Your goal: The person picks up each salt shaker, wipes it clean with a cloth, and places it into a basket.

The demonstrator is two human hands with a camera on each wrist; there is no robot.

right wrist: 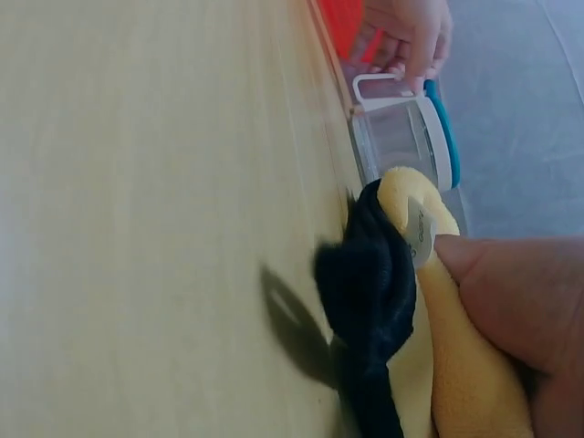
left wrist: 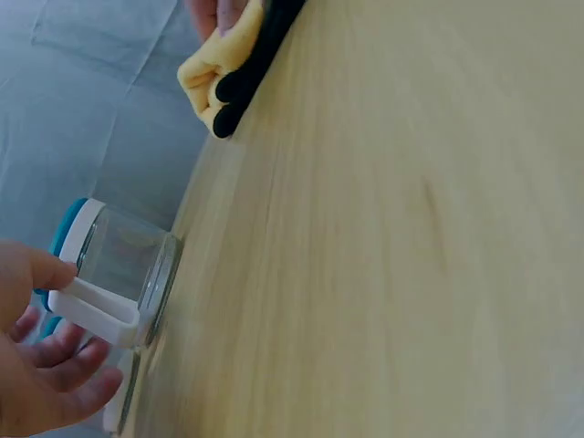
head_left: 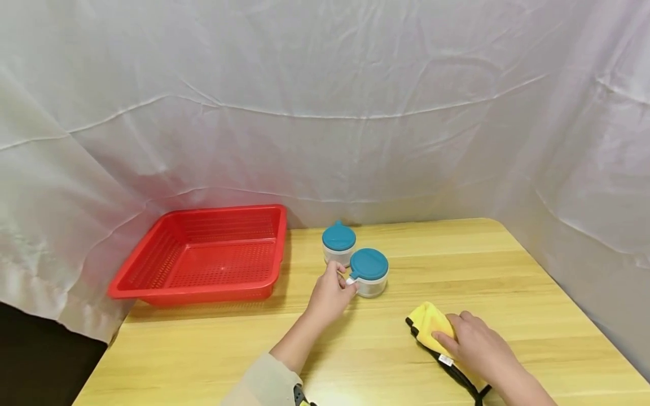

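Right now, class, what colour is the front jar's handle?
The handle is white, showing best in the left wrist view.

Across the bench (head_left: 203, 361), smooth wood grain with a soft gloss. In the basket (head_left: 223, 268), shiny red plastic, finely perforated. On the nearer jar (head_left: 372, 288), clear, glossy walls, glass or plastic, cannot tell which; on its handle (left wrist: 91, 317), smooth white plastic; on the blue lid (head_left: 369, 264), smooth, rather matt plastic. In the yellow cloth (head_left: 433, 326), fuzzy, matt pile, with dull black fabric trim (right wrist: 370, 310). Down the curtain (head_left: 325, 73), creased, satiny fabric.
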